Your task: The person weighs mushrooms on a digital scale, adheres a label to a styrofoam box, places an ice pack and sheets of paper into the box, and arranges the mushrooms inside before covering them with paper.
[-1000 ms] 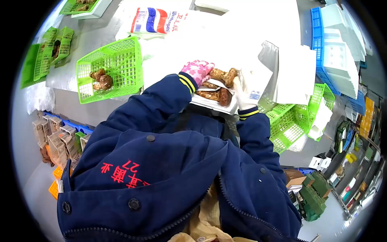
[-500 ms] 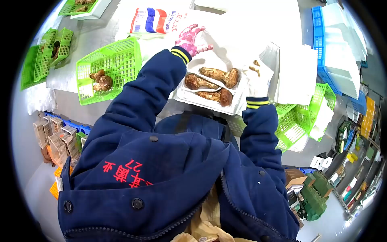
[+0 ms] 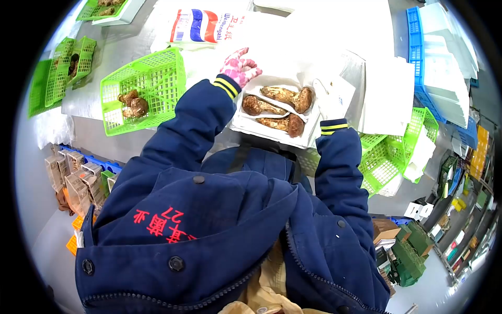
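In the head view, three brown mushrooms lie in a white paper-lined box in front of me: an upper mushroom (image 3: 285,97), a left mushroom (image 3: 261,106) and a lower mushroom (image 3: 285,125). White paper separates them in the box (image 3: 251,127). My left hand (image 3: 240,68), in a pink-and-white patterned glove, is at the box's upper left corner, fingers apart and partly bent, holding nothing visible. At the box's right side is my right hand (image 3: 330,107) in a white glove. It blends with the white paper around it, so its fingers cannot be made out.
A green basket (image 3: 170,68) with small mushrooms (image 3: 137,107) stands at the left. A printed paper package (image 3: 201,26) lies beyond my left hand. Green baskets (image 3: 384,165) are at the right, and a blue crate (image 3: 415,47) with white sheets stands farther right.
My left hand has shifted slightly left and down, its fingers less spread. My right hand has turned, and the brownish marks on its glove no longer show. The mushrooms stay put.
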Demonstrator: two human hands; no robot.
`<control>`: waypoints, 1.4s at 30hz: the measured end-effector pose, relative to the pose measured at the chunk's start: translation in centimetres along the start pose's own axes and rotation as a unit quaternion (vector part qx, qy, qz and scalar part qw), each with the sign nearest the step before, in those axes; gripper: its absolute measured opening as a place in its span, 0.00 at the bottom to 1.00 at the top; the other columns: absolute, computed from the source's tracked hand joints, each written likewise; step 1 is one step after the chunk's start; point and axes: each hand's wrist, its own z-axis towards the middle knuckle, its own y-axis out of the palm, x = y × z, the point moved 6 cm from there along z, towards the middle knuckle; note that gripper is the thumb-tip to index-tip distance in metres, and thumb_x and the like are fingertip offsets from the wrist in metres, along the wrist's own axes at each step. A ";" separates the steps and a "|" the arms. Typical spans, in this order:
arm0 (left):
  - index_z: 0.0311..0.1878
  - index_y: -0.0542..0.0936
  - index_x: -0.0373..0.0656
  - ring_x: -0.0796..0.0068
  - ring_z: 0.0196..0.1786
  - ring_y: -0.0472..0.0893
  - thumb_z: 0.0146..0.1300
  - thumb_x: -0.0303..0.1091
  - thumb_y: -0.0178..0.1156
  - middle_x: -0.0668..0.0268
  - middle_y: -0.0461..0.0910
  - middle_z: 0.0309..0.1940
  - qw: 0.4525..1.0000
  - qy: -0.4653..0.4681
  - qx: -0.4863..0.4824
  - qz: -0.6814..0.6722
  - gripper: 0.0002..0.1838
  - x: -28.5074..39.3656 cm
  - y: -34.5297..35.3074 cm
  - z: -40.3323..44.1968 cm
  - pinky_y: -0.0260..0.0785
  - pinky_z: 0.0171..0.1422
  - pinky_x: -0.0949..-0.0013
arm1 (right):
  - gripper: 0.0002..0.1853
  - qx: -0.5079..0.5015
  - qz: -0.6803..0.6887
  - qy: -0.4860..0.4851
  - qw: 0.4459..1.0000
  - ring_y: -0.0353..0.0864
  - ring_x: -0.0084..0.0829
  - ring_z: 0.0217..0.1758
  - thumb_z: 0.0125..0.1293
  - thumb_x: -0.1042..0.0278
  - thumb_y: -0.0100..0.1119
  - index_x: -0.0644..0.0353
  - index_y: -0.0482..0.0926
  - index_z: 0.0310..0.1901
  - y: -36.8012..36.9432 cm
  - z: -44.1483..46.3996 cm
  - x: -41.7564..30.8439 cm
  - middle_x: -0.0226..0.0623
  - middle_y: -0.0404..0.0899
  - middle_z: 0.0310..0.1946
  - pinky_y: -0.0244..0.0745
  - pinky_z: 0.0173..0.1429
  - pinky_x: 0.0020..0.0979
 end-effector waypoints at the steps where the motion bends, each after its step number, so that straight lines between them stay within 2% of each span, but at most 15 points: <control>1: 0.52 0.71 0.34 0.69 0.46 0.77 0.50 0.38 0.68 0.53 0.77 0.43 1.000 -0.004 -0.015 0.017 0.29 -0.3 -0.1 -0.7 0.68 0.53 0.68 | 0.11 0.009 0.134 -0.019 0.991 0.69 0.39 0.58 0.60 0.61 0.56 0.55 0.82 0.40 0.8 0.1 1.5 0.42 0.77 0.47 0.63 0.60 0.31; 3: 0.32 0.82 0.40 0.59 0.56 0.72 0.50 0.42 0.66 0.43 0.70 0.53 0.992 -0.005 -0.041 0.121 0.14 -0.5 -0.2 -1.7 0.66 0.56 0.62 | 0.10 -0.025 0.133 -0.086 0.987 0.71 0.38 0.54 0.58 0.63 0.56 0.53 0.82 0.39 0.7 0.6 3.3 0.38 0.79 0.43 0.65 0.58 0.32; 8: 0.41 0.81 0.50 0.58 0.66 0.60 0.53 0.45 0.60 0.59 0.66 0.60 0.900 -0.091 -0.061 0.422 0.15 3.5 0.2 -3.7 0.50 0.68 0.58 | 0.08 -0.081 0.007 -0.251 0.965 0.75 0.36 0.45 0.53 0.67 0.54 0.52 0.82 0.33 1.7 1.7 3.0 0.34 0.80 0.34 0.71 0.48 0.32; 10: 0.43 0.80 0.48 0.58 0.67 0.58 0.53 0.44 0.59 0.59 0.65 0.61 0.849 0.071 0.074 0.519 0.16 6.5 0.2 -4.5 0.49 0.68 0.53 | 0.07 -0.116 0.032 -0.171 0.978 0.76 0.36 0.40 0.51 0.67 0.55 0.53 0.82 0.30 2.4 2.7 3.5 0.35 0.80 0.32 0.71 0.44 0.31; 14: 0.53 0.74 0.47 0.60 0.60 0.67 0.54 0.43 0.58 0.61 0.70 0.56 0.837 0.249 -0.029 0.486 0.23 8.4 4.7 -4.1 0.55 0.64 0.54 | 0.11 -0.211 0.175 -0.057 0.960 0.74 0.25 0.32 0.47 0.76 0.55 0.62 0.76 0.36 3.6 4.0 4.1 0.32 0.77 0.29 0.69 0.35 0.23; 19: 0.40 0.78 0.51 0.69 0.50 0.73 0.54 0.35 0.52 0.70 0.77 0.40 0.814 0.241 -0.101 0.518 0.11 6.6 6.3 -2.7 0.62 0.55 0.61 | 0.11 -0.190 0.167 -0.017 0.967 0.74 0.26 0.29 0.49 0.70 0.61 0.63 0.77 0.35 2.8 2.6 1.9 0.34 0.78 0.31 0.71 0.33 0.25; 21: 0.39 0.78 0.51 0.70 0.50 0.73 0.53 0.35 0.52 0.70 0.77 0.39 0.815 0.246 -0.100 0.515 0.11 6.4 6.4 -2.7 0.62 0.55 0.61 | 0.18 0.038 -0.234 -0.124 0.964 0.78 0.37 0.38 0.51 0.61 0.62 0.59 0.78 0.43 -1.6 0.5 -4.0 0.42 0.79 0.38 0.73 0.45 0.31; 22: 0.38 0.78 0.51 0.70 0.50 0.73 0.53 0.35 0.52 0.70 0.77 0.39 0.814 0.256 -0.098 0.512 0.10 6.4 6.5 -3.0 0.62 0.54 0.61 | 0.21 0.200 -0.376 -0.194 0.884 0.78 0.40 0.42 0.51 0.58 0.63 0.58 0.78 0.46 -2.9 -1.2 -6.6 0.43 0.79 0.40 0.72 0.50 0.33; 28: 0.34 0.79 0.51 0.70 0.48 0.73 0.49 0.36 0.54 0.71 0.77 0.36 0.816 0.313 -0.043 0.484 0.08 6.3 4.3 -3.9 0.64 0.51 0.61 | 0.30 -0.018 -0.342 -0.283 0.896 0.68 0.47 0.55 0.45 0.54 0.66 0.57 0.73 0.50 1.0 -3.7 -15.4 0.43 0.70 0.52 0.60 0.62 0.43; 30: 0.34 0.79 0.51 0.69 0.48 0.73 0.50 0.36 0.54 0.71 0.77 0.37 0.827 0.305 -0.067 0.467 0.08 6.5 3.3 -4.2 0.64 0.51 0.61 | 0.34 0.219 -0.097 -0.243 0.940 0.66 0.46 0.58 0.45 0.53 0.68 0.63 0.70 0.53 -1.9 -2.8 -13.9 0.47 0.67 0.56 0.58 0.64 0.43; 31: 0.35 0.78 0.50 0.69 0.49 0.73 0.50 0.36 0.54 0.70 0.76 0.38 0.829 0.283 -0.095 0.473 0.09 6.3 3.2 -3.9 0.63 0.52 0.61 | 0.33 0.318 -0.219 -0.255 0.886 0.74 0.46 0.51 0.46 0.63 0.69 0.72 0.69 0.53 -3.4 -3.1 -13.1 0.53 0.72 0.51 0.68 0.56 0.38; 35: 0.36 0.78 0.50 0.69 0.50 0.72 0.51 0.36 0.53 0.69 0.76 0.39 0.827 0.295 -0.070 0.472 0.09 4.8 1.8 -5.0 0.62 0.53 0.61 | 0.22 0.208 -0.140 -0.421 0.872 0.77 0.44 0.45 0.50 0.72 0.63 0.63 0.75 0.49 -0.3 -5.1 -15.9 0.49 0.77 0.44 0.71 0.51 0.37; 38: 0.35 0.77 0.50 0.69 0.49 0.73 0.51 0.36 0.53 0.69 0.76 0.37 0.858 0.241 -0.076 0.447 0.09 4.1 1.3 -4.9 0.63 0.52 0.61 | 0.10 0.041 -0.228 -0.509 0.829 0.79 0.39 0.35 0.54 0.59 0.59 0.53 0.80 0.35 4.6 -6.9 -19.4 0.35 0.80 0.29 0.73 0.40 0.36; 40: 0.33 0.77 0.50 0.69 0.46 0.74 0.50 0.36 0.53 0.69 0.75 0.35 0.822 0.294 -0.061 0.484 0.07 3.9 0.7 -5.5 0.64 0.50 0.61 | 0.17 -0.078 -0.234 -0.241 0.939 0.78 0.39 0.33 0.56 0.51 0.56 0.56 0.80 0.37 7.1 -2.3 -12.2 0.39 0.79 0.30 0.71 0.40 0.38; 42: 0.32 0.77 0.50 0.69 0.47 0.74 0.50 0.36 0.53 0.69 0.75 0.35 0.831 0.283 -0.079 0.472 0.07 3.5 0.7 -6.3 0.64 0.50 0.61 | 0.19 0.049 -0.306 -0.311 0.898 0.78 0.41 0.34 0.58 0.51 0.54 0.57 0.79 0.42 5.9 -3.0 -13.4 0.42 0.79 0.30 0.71 0.41 0.38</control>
